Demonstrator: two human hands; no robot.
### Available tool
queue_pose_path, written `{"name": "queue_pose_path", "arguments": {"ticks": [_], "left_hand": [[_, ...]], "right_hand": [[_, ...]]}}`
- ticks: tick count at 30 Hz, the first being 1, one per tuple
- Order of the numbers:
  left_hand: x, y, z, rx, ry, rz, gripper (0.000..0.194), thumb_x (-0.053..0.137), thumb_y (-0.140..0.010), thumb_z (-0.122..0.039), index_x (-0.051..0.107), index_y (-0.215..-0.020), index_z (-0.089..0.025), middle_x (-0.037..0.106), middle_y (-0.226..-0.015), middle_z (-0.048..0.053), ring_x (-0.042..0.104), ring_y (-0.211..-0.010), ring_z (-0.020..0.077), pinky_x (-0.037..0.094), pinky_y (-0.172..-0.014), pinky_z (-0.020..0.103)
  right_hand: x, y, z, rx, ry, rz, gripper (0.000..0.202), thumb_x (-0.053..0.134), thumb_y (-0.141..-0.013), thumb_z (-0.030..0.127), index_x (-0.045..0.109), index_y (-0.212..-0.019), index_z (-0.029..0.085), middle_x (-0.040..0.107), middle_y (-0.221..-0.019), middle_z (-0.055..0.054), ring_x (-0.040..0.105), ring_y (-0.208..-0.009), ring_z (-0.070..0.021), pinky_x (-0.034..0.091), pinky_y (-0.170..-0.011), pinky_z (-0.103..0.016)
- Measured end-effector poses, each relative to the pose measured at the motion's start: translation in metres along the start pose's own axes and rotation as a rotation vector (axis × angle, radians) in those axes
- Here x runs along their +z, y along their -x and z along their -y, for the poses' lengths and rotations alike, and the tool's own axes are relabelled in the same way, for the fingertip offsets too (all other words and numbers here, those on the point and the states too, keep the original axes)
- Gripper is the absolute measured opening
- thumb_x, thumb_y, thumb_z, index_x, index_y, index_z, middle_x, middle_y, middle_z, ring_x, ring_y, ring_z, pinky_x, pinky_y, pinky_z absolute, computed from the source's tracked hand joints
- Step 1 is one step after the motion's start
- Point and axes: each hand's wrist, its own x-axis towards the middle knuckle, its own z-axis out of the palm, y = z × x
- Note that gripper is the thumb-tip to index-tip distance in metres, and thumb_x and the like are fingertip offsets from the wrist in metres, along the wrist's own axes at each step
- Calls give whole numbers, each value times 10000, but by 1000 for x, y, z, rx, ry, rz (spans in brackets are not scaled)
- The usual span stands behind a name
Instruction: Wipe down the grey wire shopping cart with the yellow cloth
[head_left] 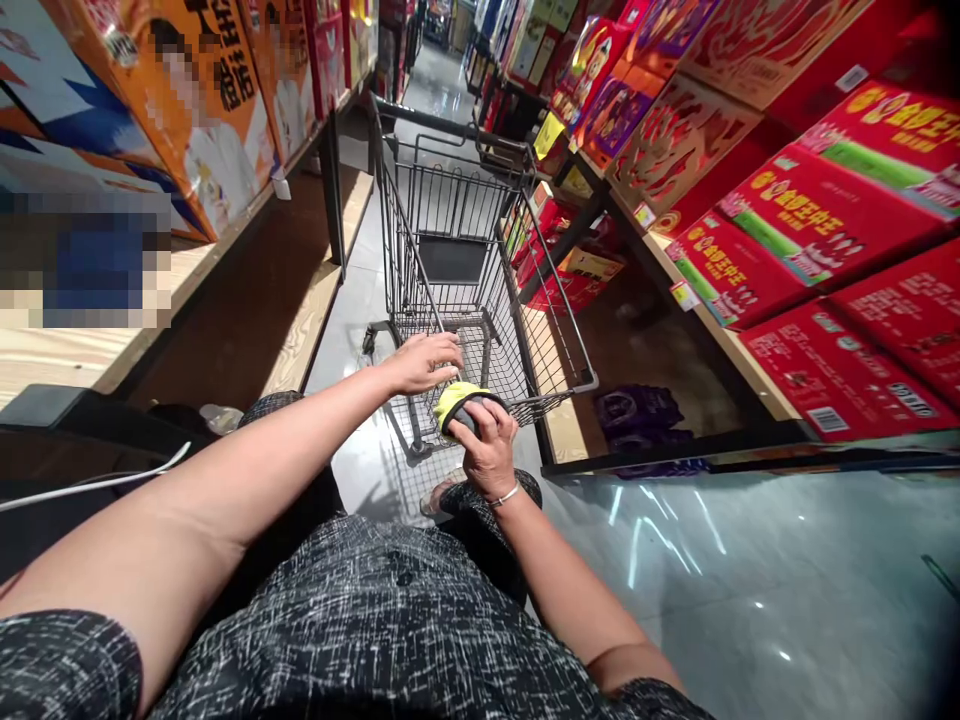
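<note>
My right hand (489, 450) is closed round a bright yellow-green cloth-like thing (459, 397) with a black rim and a grey inside. Its exact kind does not show. Just above and to the left, my left hand (426, 362) holds nothing that I can see. Its fingers are loosely bent and slightly apart, pointing right over the near edge of a black wire shopping cart (442, 258). Whether they touch the cart's wire is unclear. The cart stands directly in front of me, and the mesh of its basket shows below both hands.
Orange cartons (217, 110) line a wooden shelf (165, 300) on the left. Stacked red gift boxes (787, 230) fill the right shelf, with purple packs (637, 410) beneath. A tiled aisle floor (675, 560) runs between and round the shelves. A white cable (112, 482) lies at left.
</note>
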Motion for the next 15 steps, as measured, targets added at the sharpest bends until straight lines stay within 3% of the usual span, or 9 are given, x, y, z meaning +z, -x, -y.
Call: {"name": "queue_pose_path", "arguments": {"ticks": [4,7,12,15], "left_hand": [[-3,8,15,17,-20,-38,309,437,-965,-417,688,-992,-240,698,-1184,37,460,-1386,228,334,-1174,422],[-9,13,22,-13,-11,-40,323,455,-951,-455,684,-973,-229,678,-1219,55,456,-1386,239,344,-1174,423],[-11,26,19,-113,59,-66,327,572,-875,-524,687,-868,-218,647,-1197,82,322,-1466,285,339,-1187,457],[-6,31,17,-124,64,-24,387,540,-889,-568,702,-787,-232,641,-1169,77,163,-1520,301,220,-1247,467]], "right_hand": [[8,12,-10,-140,-23,-30,325,611,-897,116,748,-1033,378,622,-1285,-18,400,-1303,-227,350,-1026,-426],[-4,25,-40,-156,0,-75,268,590,-887,103,747,-925,317,645,-1214,-27,447,-1270,-202,401,-1007,-394],[-21,52,-88,155,58,-196,354,485,-766,37,721,-935,240,594,-1209,-73,501,-1182,-243,455,-972,-470],[-6,52,-76,378,5,-359,398,460,-766,72,692,-1050,227,516,-1268,-104,484,-1177,-265,455,-965,-514]]}}
